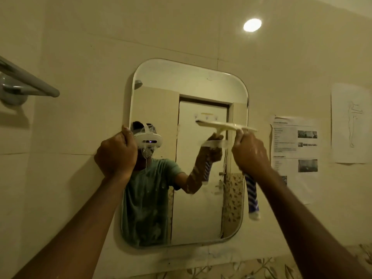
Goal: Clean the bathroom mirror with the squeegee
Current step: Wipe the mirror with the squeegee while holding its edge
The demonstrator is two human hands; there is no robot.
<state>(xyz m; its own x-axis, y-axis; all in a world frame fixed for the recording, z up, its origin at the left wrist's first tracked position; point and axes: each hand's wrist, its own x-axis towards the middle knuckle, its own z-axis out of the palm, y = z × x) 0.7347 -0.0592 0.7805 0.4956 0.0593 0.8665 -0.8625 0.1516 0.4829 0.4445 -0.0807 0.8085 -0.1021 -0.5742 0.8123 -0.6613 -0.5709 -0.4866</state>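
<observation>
A rounded rectangular mirror (201, 87) hangs on the beige tiled wall, with soapy streaks and drips on its lower half. My right hand (250, 152) grips a squeegee (225, 125) with a pale blade and a blue-and-white striped handle (252, 194) that hangs below my fist. The blade lies nearly level against the glass at the mirror's right side, about mid-height. My left hand (116, 154) is closed around the mirror's left edge. The glass reflects a person in a green shirt and a white door.
A grey towel rail (30, 81) juts out from the wall at upper left. Printed paper sheets (295, 150) and a line drawing (351, 123) are stuck to the wall right of the mirror. Leaf-pattern tiles (231, 268) run below. A ceiling light (252, 25) glows above.
</observation>
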